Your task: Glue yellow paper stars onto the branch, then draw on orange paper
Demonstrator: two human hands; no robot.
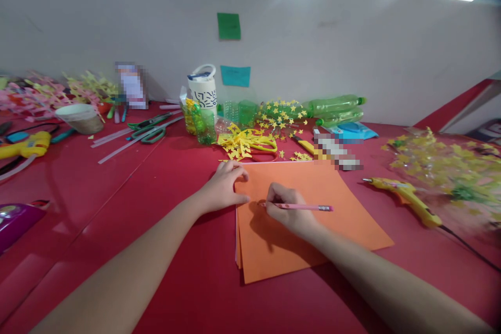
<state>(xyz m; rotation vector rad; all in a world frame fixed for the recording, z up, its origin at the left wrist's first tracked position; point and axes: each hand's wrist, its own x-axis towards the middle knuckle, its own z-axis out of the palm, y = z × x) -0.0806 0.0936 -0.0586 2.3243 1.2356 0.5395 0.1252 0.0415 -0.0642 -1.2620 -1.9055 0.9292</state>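
A stack of orange paper point(313, 250) lies on the red table in front of me, with a pinkish sheet showing at its left edge. My right hand point(289, 214) is closed around a pink pencil point(313, 207), its tip down at the paper and its eraser end pointing right. At the stack's upper left edge rests my left hand point(225, 185). Its thumb and fingers are spread apart over the margin of the paper, holding nothing between them.
Yellow paper stars and scraps point(238, 143), scissors point(152, 133), a yellow cutter point(307, 146) and green plastic bottles point(336, 104) lie behind the paper. A yellow glue gun point(410, 198) with a cord lies right, another glue gun point(29, 146) left. A white tumbler point(203, 96) stands behind.
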